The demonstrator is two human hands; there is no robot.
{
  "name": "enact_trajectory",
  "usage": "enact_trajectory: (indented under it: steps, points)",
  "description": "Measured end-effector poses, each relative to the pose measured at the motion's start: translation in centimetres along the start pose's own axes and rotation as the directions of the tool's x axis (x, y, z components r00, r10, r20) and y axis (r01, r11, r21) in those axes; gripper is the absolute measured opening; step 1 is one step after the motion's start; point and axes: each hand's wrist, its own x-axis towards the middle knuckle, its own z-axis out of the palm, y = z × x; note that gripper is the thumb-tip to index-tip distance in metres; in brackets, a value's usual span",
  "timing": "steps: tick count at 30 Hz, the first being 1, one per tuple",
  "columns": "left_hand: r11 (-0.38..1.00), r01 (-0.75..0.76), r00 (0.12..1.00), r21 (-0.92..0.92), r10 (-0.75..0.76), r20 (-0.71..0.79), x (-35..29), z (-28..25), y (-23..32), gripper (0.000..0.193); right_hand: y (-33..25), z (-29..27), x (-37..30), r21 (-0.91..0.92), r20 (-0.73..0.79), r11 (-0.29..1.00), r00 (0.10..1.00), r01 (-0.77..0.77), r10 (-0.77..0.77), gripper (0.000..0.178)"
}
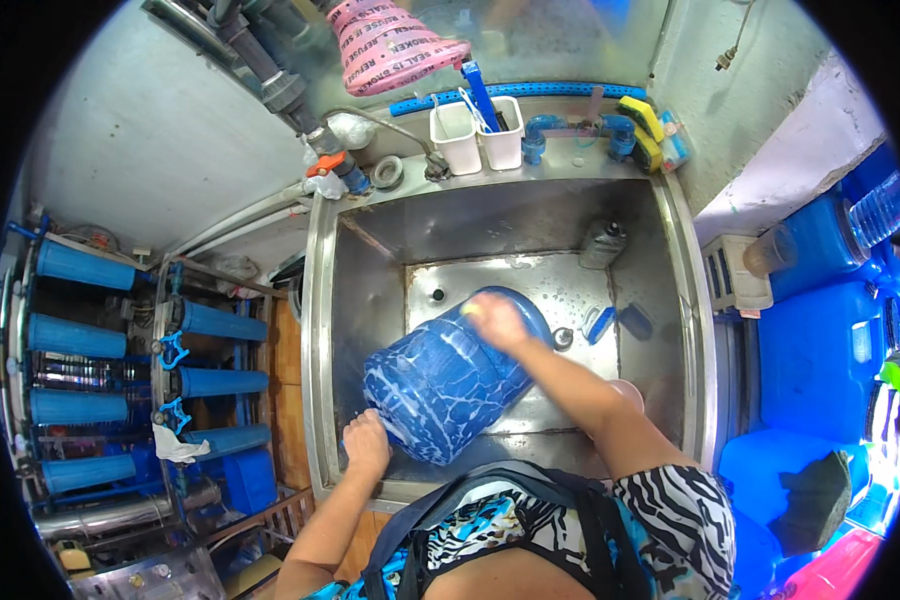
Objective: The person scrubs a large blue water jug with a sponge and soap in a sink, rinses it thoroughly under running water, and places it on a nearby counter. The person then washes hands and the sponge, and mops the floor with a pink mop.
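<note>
A big blue water jug [450, 385], streaked with white suds, lies on its side in the steel sink [560, 440]. Its neck points toward the lower left. My left hand [367, 442] is closed round the neck end, which it mostly hides. Up on the jug's far end, my right hand [497, 322] presses a sponge [469, 309] to the wall; only a small yellow-green bit of it shows at the fingertips, and the hand is slightly blurred. To the right of the jug, a blue brush [599, 325] lies on the sink bottom.
A bottle [604, 244] stands in the sink's far right corner. White cups [457, 140] holding brushes, blue pipe fittings [578, 130] and yellow sponges [641, 132] line the back ledge. Blue filter housings [224, 322] fill the left; blue containers [818, 355] are stacked at right.
</note>
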Motion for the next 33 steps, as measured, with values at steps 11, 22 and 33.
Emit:
enact_trajectory:
  steps: [11,22,33]
  points:
    - [0.998,0.025,0.994,-0.056,-0.019,0.104,0.4,0.0,0.0,0.038,-10.9,6.1,3.4,0.195,0.492,0.966,0.836,0.168,-0.244,0.029]
    - [0.963,0.111,0.910,-0.245,0.001,0.415,2.5,-0.4,-1.2,0.052,1.5,-0.3,3.3,-0.414,-0.180,0.910,0.977,0.031,-0.115,0.020]
    - [0.971,0.133,0.955,-0.201,-0.072,0.288,2.1,0.6,-1.2,0.056,-2.7,0.4,-1.2,-0.164,0.018,0.935,0.948,0.316,-0.317,0.022]
